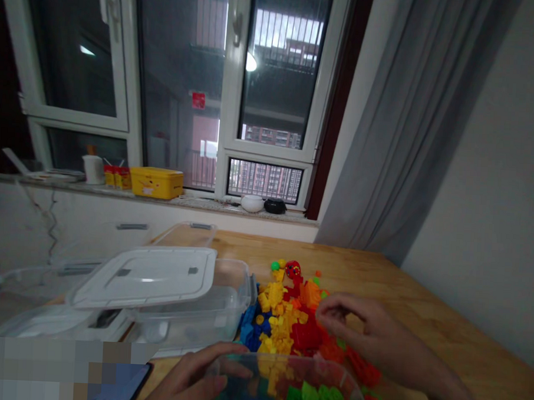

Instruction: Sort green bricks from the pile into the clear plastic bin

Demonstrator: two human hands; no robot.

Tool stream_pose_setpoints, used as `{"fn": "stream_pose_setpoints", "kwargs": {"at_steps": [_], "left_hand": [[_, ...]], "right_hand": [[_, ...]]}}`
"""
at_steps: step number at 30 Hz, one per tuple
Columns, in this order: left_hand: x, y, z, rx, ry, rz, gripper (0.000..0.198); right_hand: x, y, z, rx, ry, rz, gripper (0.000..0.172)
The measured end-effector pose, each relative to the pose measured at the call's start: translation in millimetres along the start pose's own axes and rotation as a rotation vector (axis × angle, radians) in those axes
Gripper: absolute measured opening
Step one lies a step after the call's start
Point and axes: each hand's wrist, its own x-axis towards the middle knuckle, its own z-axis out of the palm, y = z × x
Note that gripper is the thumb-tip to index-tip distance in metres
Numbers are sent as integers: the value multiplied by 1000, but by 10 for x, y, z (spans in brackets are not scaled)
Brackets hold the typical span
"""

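Note:
My left hand (201, 374) grips the left side of a clear plastic box (330, 368) at the bottom edge of the view. Green toy blocks (315, 399) lie inside this box. Just beyond it, toy blocks are heaped by colour: blue (250, 332), yellow (274, 327) and red (308, 334). Orange blocks (310, 295) sit at the heap's right side. My right hand (361, 328) hovers over that right side, fingers curled together in a pinch. Whatever may be between its fingertips is hidden.
Left of the heap stands a larger clear storage box (186, 326) with a white lid (157, 278) laid across it. A screen device (137, 383) lies lower left. On the windowsill are a yellow box (156, 183), a white bowl (252, 203) and a black one (275, 206).

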Motion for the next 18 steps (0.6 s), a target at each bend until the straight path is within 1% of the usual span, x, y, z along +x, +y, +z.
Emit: {"fn": "stream_pose_setpoints", "kwargs": {"at_steps": [2, 3, 5, 7, 10, 12, 14, 18], "left_hand": [[5, -9, -11, 10, -5, -5, 41], [10, -16, -15, 11, -5, -4, 41], [21, -33, -17, -4, 0, 2, 42], [31, -46, -16, -30, -4, 12, 41], [41, -54, -20, -27, -18, 29, 43], [45, -56, -27, -16, -23, 34, 44], [46, -60, -31, -26, -19, 20, 45], [49, -62, -22, -50, -10, -8, 44]], "right_hand": [[134, 335, -36, 64, 128, 19, 29], [194, 539, -35, 96, 195, 46, 32], [280, 984, 11, 128, 286, 124, 35], [305, 1419, 113, 131, 382, 234, 36], [243, 1940, 333, 127, 436, 325, 37], [170, 2180, 481, 132, 467, 373, 37], [107, 2349, 597, 134, 479, 409, 38], [77, 2554, 711, 104, 497, 459, 43]]}}
